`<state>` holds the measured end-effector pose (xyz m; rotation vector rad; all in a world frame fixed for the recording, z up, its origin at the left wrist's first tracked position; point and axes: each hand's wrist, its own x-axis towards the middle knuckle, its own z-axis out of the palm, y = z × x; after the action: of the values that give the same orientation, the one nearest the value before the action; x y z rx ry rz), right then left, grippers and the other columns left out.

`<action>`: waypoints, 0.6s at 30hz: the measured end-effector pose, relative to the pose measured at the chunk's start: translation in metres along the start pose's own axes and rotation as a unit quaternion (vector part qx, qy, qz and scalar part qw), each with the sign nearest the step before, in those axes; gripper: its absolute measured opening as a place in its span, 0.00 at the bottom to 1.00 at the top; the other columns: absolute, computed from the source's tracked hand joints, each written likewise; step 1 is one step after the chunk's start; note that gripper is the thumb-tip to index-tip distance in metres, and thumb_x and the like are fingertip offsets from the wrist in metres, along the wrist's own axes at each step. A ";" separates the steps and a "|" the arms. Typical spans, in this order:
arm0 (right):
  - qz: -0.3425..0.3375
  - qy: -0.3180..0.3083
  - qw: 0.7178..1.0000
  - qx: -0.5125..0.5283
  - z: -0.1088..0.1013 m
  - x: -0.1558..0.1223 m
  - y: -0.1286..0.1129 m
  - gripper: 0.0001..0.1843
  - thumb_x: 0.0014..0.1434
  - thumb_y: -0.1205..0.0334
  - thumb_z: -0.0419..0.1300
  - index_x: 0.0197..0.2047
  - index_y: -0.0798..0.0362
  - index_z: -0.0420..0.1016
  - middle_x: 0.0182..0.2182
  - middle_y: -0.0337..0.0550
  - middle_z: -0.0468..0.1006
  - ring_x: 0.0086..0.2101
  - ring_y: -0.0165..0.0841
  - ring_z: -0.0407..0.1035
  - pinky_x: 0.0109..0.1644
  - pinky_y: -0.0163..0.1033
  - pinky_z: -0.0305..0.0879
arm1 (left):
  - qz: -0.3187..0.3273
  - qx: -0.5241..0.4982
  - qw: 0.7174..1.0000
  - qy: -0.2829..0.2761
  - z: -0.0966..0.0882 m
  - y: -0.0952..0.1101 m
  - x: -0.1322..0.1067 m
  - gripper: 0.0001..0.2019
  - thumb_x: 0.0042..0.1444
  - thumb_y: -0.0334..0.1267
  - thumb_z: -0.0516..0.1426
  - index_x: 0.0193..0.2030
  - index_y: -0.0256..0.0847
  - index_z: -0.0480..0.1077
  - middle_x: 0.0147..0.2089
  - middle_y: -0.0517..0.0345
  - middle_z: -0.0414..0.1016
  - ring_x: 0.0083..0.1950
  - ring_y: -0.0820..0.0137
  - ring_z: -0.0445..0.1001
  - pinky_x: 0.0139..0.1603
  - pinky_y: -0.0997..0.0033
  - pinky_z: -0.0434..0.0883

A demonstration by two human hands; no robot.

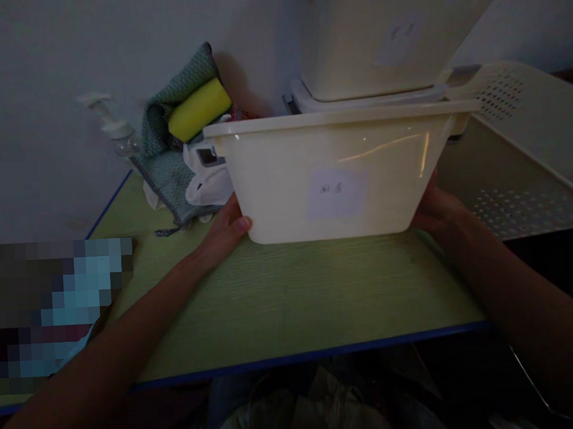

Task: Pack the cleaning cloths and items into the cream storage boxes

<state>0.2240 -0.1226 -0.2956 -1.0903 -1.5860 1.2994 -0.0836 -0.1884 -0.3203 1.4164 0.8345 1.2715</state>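
Observation:
A cream plastic basin (275, 176) with a handwritten paper label (337, 192) on its front is held between my two hands over the table. My left hand (227, 230) grips its lower left side, thumb in front and the other fingers partly hidden behind. At the lower right side, my right hand (435, 210) holds the basin, its fingertips hidden behind the wall. What lies inside the basin cannot be seen from here.
Behind the basin, a labelled cream bin (346, 64) stands against the wall. A perforated basket (523, 157) is at right. At left are a pump bottle (119, 130), grey-green cloth (162, 179), yellow sponge (199, 110) and white items. The green table (281, 304) has a blue edge.

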 end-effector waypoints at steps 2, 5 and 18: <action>0.022 -0.042 0.998 0.031 0.001 -0.001 -0.001 0.43 0.48 0.25 0.40 0.51 0.48 0.68 0.44 0.42 0.77 0.49 0.42 0.68 0.52 0.54 0.64 | -0.008 -0.012 1.000 0.004 0.001 0.002 0.000 0.38 0.41 0.62 0.59 0.53 0.38 0.62 0.60 0.45 0.64 0.64 0.50 0.56 0.62 0.50 0.58; 0.044 -0.059 0.995 0.061 0.002 -0.003 -0.002 0.43 0.51 0.27 0.36 0.55 0.48 0.65 0.47 0.42 0.75 0.52 0.42 0.65 0.54 0.54 0.61 | -0.032 -0.036 0.999 0.003 0.003 0.005 0.001 0.41 0.40 0.63 0.59 0.55 0.38 0.60 0.60 0.46 0.65 0.65 0.50 0.56 0.61 0.49 0.59; 0.033 -0.021 0.999 0.032 0.011 -0.008 -0.014 0.41 0.53 0.28 0.36 0.51 0.48 0.69 0.48 0.41 0.75 0.56 0.43 0.60 0.56 0.56 0.59 | -0.021 -0.062 0.998 0.002 0.005 0.004 0.003 0.40 0.40 0.62 0.60 0.56 0.37 0.60 0.61 0.46 0.64 0.66 0.50 0.53 0.63 0.50 0.57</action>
<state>0.2144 -0.1353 -0.2839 -1.0903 -1.5399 1.4168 -0.0787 -0.1876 -0.3148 1.2924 0.7702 1.2726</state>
